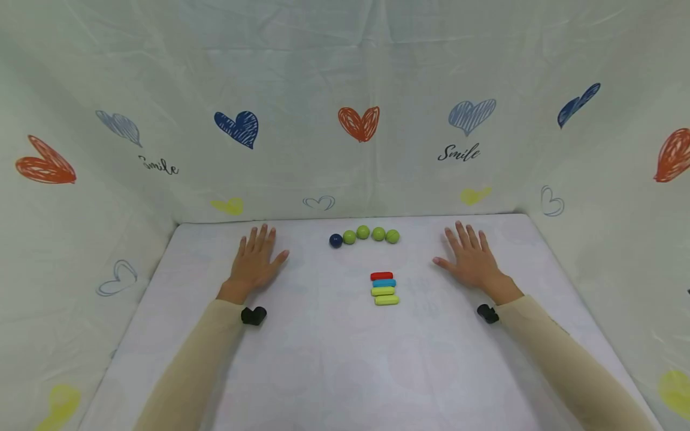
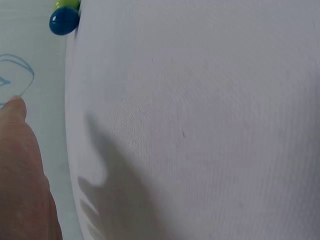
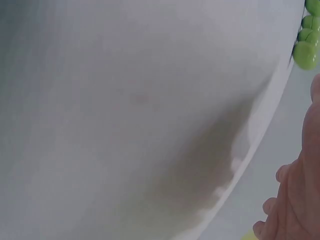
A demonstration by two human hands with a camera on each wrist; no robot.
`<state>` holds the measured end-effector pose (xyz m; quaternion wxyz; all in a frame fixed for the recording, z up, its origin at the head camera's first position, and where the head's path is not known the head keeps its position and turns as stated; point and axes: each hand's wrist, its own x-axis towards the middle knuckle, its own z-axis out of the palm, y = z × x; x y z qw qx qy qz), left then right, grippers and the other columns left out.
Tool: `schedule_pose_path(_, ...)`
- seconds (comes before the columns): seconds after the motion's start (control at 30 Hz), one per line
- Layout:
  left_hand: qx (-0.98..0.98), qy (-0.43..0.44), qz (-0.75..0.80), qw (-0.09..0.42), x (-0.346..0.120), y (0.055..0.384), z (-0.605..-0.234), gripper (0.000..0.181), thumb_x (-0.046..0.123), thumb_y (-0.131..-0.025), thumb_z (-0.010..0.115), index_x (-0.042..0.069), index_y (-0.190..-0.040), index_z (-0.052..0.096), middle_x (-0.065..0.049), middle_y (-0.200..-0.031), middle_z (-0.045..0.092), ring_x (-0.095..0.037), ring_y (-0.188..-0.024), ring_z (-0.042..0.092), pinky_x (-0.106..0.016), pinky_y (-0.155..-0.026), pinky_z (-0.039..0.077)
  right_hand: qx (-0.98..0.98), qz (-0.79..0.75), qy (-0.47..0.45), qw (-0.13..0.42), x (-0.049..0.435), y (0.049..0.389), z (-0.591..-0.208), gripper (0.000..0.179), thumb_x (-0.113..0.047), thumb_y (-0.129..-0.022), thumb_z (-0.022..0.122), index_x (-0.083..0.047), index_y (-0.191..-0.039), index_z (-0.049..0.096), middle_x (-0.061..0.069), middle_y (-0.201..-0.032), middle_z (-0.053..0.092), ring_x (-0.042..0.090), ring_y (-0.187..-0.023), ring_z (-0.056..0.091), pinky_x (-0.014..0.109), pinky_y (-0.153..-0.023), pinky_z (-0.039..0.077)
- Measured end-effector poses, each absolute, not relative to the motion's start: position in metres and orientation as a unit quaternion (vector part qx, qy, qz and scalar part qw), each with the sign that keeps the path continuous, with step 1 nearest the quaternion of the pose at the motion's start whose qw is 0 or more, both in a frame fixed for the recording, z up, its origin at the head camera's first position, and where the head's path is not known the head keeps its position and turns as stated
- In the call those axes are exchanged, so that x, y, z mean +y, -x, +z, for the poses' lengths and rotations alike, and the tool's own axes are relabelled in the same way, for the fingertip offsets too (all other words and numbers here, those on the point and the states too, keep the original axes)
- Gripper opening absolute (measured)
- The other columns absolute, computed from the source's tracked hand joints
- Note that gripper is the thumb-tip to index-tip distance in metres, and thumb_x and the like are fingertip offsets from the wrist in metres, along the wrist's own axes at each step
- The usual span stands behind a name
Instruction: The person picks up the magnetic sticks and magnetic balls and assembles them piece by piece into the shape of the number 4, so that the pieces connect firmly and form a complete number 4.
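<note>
My left hand [image 1: 254, 263] is flat at the left of the table, fingers spread and holding nothing. On the other side my right hand [image 1: 473, 260] is spread likewise, its thumb towards the middle. Between them, near the back, a dark blue ball [image 1: 336, 240] begins a slightly curved row of several green balls [image 1: 363, 232]. The blue ball is nearer the left hand; the green end is nearer the right. In front of the row lie a red stick [image 1: 381, 276], a blue stick [image 1: 384, 283] and two yellow-green sticks [image 1: 383, 291], stacked front to back. Neither hand touches these things.
A white cloth covers the table [image 1: 323, 371]. Behind it and at both sides hangs a pale curtain [image 1: 302, 78] printed with hearts and the word "Smile". A small black device sits at each wrist, the left one [image 1: 253, 316] and the right one [image 1: 487, 313].
</note>
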<state>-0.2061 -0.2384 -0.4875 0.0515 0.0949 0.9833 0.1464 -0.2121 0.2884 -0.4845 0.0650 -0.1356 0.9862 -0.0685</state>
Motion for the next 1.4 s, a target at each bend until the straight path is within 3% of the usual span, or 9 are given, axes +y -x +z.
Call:
schedule_pose_path(0.97,0.981,-0.128,0.135,0.056,-0.169,0.207,-0.488,0.081,0.053,-0.111,0.04,0.005,-0.169,0.01,-0.017,-0.177,0.0,-0.039,-0.164,-0.002,-0.053,-0.13,-0.004,0.969,-0.038,0.242,0.007,0.216,0.182,-0.486,0.09,-0.053,-0.102,0.062,-0.002,-0.166,0.026,0.025,-0.173,0.018,0.047,-0.159,0.018,0.064,-0.128,0.007)
schedule_pose_path(1.4,0.977,-0.156,0.136,0.04,-0.142,0.204,-0.488,0.076,0.046,-0.112,0.043,0.004,-0.169,0.016,-0.018,-0.176,0.01,-0.042,-0.163,0.009,-0.056,-0.131,0.005,0.954,-0.056,0.294,-0.014,0.188,0.177,-0.49,0.074,-0.042,-0.105,0.064,-0.002,-0.162,0.039,0.023,-0.169,0.033,0.045,-0.156,0.031,0.063,-0.128,0.016)
